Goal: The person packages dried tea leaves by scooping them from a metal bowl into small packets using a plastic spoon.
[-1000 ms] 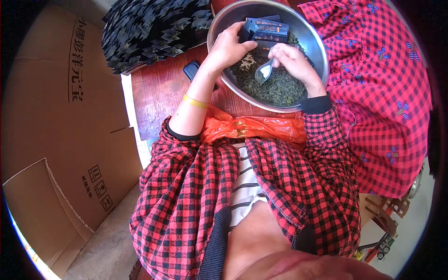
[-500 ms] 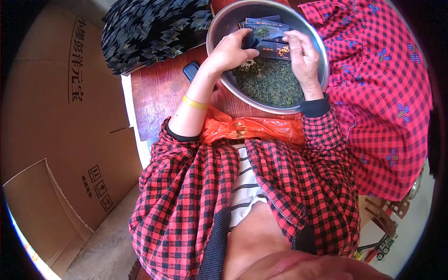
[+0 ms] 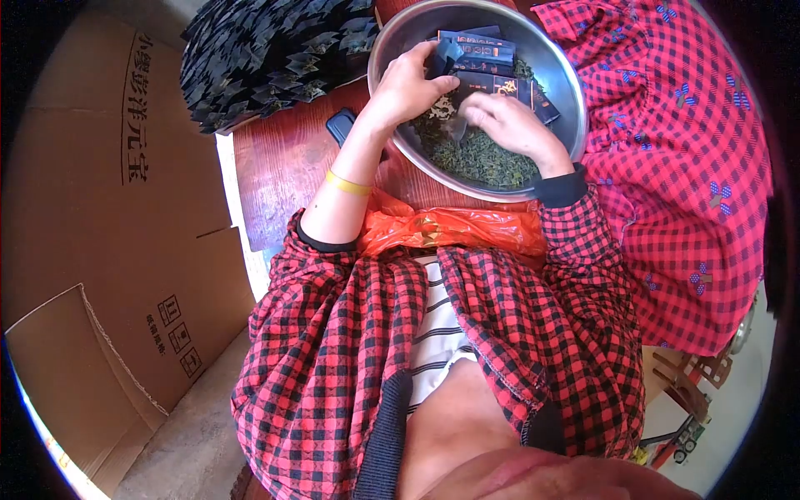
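Observation:
A steel bowl [image 3: 575, 104] holds loose dried green leaves [image 3: 500, 162], which look like tea, and several dark printed packets [image 3: 487, 52] piled at its far side. My left hand [image 3: 412, 87] is over the bowl's left part, fingers closed on the edge of a dark packet [image 3: 448, 52]. Lower in the bowl, my right hand [image 3: 512, 125] is closed with the fingertips down at the leaves. From those fingers juts a small greyish, see-through scoop [image 3: 459, 127], partly hidden and blurred. Next to it shows a pale patch [image 3: 442, 107] among the leaves.
A dense heap of dark packets [image 3: 275, 62] stands at the back left. A black phone-like object [image 3: 341, 125] lies on the reddish wooden table [image 3: 279, 167]. An orange plastic bag [image 3: 467, 229] is before the bowl, checked cloth [image 3: 675, 167] to the right, a large cardboard box [image 3: 125, 225] to the left.
My right hand has moved down and left, from beside the held packet to the leaves, taking the scoop with it. My left hand stays nearly in place with the packet.

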A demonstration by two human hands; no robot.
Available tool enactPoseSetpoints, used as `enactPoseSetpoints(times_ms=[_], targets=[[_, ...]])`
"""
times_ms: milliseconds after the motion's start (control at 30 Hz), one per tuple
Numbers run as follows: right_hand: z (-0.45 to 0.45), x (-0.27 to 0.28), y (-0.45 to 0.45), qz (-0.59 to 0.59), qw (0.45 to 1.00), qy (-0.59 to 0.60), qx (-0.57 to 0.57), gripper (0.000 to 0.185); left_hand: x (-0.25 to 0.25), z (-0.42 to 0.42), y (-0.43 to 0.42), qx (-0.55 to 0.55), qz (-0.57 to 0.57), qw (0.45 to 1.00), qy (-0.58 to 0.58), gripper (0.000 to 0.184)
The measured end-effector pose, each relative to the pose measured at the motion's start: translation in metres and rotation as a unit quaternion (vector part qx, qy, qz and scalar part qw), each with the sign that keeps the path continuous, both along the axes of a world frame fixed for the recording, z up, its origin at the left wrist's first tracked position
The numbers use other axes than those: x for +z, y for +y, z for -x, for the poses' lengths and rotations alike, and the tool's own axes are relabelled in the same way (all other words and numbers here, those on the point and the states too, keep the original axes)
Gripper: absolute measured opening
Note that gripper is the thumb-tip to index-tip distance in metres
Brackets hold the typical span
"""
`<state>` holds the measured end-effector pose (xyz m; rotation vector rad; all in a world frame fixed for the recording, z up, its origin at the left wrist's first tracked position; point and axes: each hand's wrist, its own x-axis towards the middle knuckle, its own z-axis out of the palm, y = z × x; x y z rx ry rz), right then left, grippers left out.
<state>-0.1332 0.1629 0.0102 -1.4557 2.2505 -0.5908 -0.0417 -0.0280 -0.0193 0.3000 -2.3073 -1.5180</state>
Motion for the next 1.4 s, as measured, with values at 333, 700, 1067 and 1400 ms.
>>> enactPoseSetpoints(times_ms=[333, 700, 1067, 1400], targets=[[0.009, 0.009, 0.003, 0.075, 0.952, -0.296, -0.007, 0.029, -0.002, 0.0, -0.002, -0.007, 0.031, 0.999, -0.004, 0.057], [0.007, 0.013, 0.001, 0.423, 0.877, -0.127, -0.187, 0.027, -0.002, 0.0, -0.002, -0.06, 0.01, 0.998, -0.025, 0.063], [0.006, 0.011, 0.001, 0.362, 0.909, 0.068, -0.197, 0.02, -0.007, 0.001, -0.003, -0.048, 0.045, 0.998, -0.02, 0.05], [-0.009, 0.012, -0.003, 0.16, 0.979, 0.089, -0.095, 0.038, 0.012, -0.007, -0.001, -0.163, -0.165, 0.973, -0.012, 0.029]])
